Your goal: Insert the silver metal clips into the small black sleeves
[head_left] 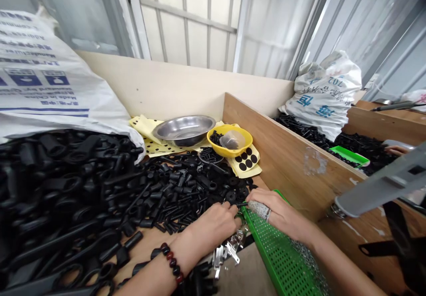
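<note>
One small black part (242, 204) bridges the curled left hand (218, 219) and right hand (278, 209), fingertips pinching it.

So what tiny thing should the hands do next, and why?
Maybe steady the small dark piece between the left hand and right hand. Their fingertips nearly meet there, by the end of the green basket, and loose shiny metal pieces lie nearby, so it could get mixed in if dropped.

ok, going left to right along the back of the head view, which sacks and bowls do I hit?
Large printed white sack → steel bowl → yellow bowl → smaller white sack beyond the wooden divider.
</note>
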Motion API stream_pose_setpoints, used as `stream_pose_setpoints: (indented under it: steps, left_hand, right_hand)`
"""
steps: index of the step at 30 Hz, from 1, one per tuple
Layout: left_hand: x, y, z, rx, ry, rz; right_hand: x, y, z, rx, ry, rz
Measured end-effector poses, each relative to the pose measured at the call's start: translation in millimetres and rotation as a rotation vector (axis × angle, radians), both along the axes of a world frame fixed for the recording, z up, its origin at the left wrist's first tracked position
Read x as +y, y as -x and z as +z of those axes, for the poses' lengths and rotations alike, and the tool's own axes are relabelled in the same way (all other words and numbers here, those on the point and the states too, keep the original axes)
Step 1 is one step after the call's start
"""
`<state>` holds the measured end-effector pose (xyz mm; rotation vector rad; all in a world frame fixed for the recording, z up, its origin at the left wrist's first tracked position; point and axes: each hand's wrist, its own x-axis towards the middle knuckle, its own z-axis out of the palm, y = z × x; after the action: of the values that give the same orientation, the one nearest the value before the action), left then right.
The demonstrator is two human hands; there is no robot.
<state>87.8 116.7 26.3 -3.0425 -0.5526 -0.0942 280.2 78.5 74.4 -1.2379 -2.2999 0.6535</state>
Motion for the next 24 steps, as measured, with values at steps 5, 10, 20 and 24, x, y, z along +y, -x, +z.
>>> stream_pose_setpoints:
  steps: [5, 10, 20, 24]
  left_hand:
    - [14.4, 3.5, -6.9, -0.085, 0.105, 0.033]
    - [28.2, 11.6, -5.2, -0.189, 0.2, 0.108]
    - [45.4, 96.4, 24.3, -0.244, 0.024, 0.46]
    - [17.3, 71.2, 21.6, -0.139, 0.088, 0.285]
  right_hand:
    - [0.9, 1.8, 0.7, 0.008, 0.012, -0.006]
    - [1.8, 1.6, -0.6, 0.016, -0.002, 0.003]
    - [1.4, 0.7, -0.9, -0.019, 0.01, 0.008]
    - [1.8, 2.9, -0.7, -0.004, 0.002, 0.016]
